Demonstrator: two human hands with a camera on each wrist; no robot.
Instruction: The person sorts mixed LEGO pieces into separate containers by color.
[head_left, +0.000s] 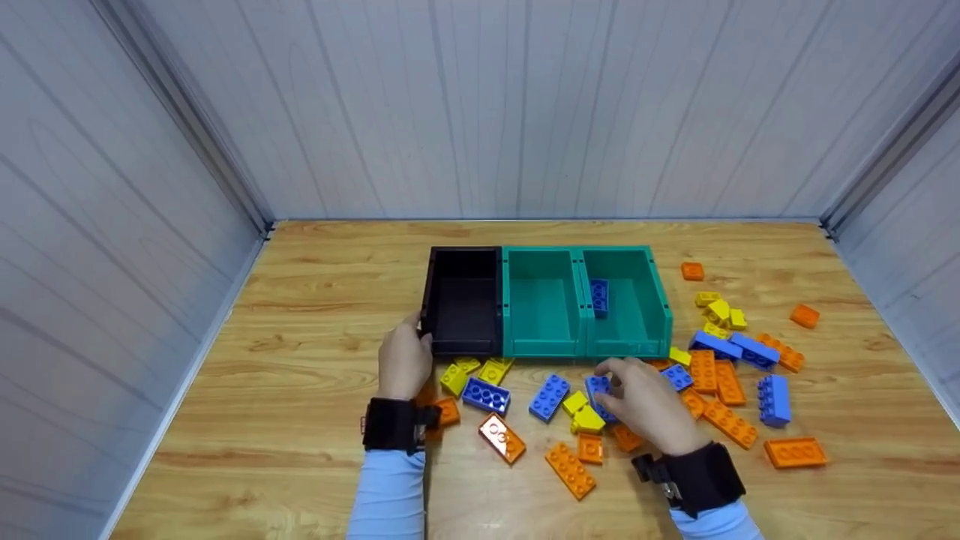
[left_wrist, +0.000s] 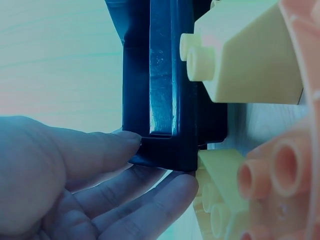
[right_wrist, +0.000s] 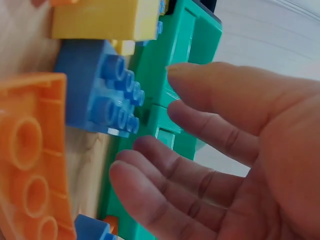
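At the front left corner of a black storage bin [head_left: 465, 307], my left hand [head_left: 405, 360] holds the wall between thumb and fingers, as the left wrist view [left_wrist: 105, 180] shows. My right hand [head_left: 641, 397] hovers over a blue building brick [head_left: 600, 396], its fingers relaxed and apart from it. In the right wrist view that blue brick [right_wrist: 95, 90] lies studs toward the fingers, with nothing in the hand [right_wrist: 215, 150]. Joined to the black bin stand a middle green bin [head_left: 538, 300] and a right green bin [head_left: 634, 300], which holds one blue brick [head_left: 599, 298].
Loose bricks lie in front of the bins, among them a blue brick [head_left: 550, 397], an orange brick [head_left: 570, 470] and a yellow brick [head_left: 454, 379]. Several more blue, orange and yellow bricks [head_left: 718, 311] spread to the right. Pale panels [head_left: 480, 112] wall the wooden table [head_left: 322, 300].
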